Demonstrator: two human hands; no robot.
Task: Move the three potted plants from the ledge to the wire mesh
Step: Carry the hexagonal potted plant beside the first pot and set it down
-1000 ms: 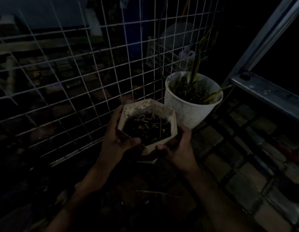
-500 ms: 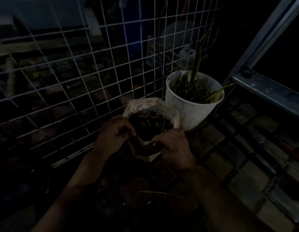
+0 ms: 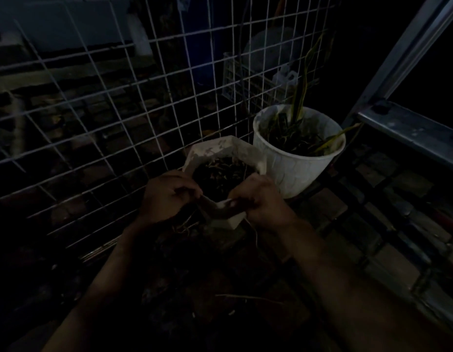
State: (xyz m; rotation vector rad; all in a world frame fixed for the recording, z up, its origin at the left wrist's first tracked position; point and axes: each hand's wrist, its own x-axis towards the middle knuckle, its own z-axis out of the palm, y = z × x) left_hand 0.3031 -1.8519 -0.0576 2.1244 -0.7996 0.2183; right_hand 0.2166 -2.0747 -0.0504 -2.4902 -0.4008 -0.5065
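Observation:
An angular white pot point(image 3: 221, 151) filled with dark soil and dry bits sits low against the wire mesh point(image 3: 113, 102). My left hand point(image 3: 167, 196) grips its near left rim, and my right hand point(image 3: 258, 199) grips its near right rim. Touching its right side stands a round white pot point(image 3: 300, 166) with long green-yellow leaves, also next to the mesh. The scene is very dark. A third pot is not in view.
A metal window frame point(image 3: 408, 128) runs along the right. Brick paving point(image 3: 387, 240) lies below it, crossed by dark bars. Behind the mesh I make out a pale crate point(image 3: 243, 82) and a blue post point(image 3: 197, 47). Dry stems point(image 3: 245, 297) lie on the dark surface near me.
Both hands carried the angular pot forward and down toward the mesh, and it now sits beside the round pot. My fingers shifted from cupping its sides to gripping its near rim.

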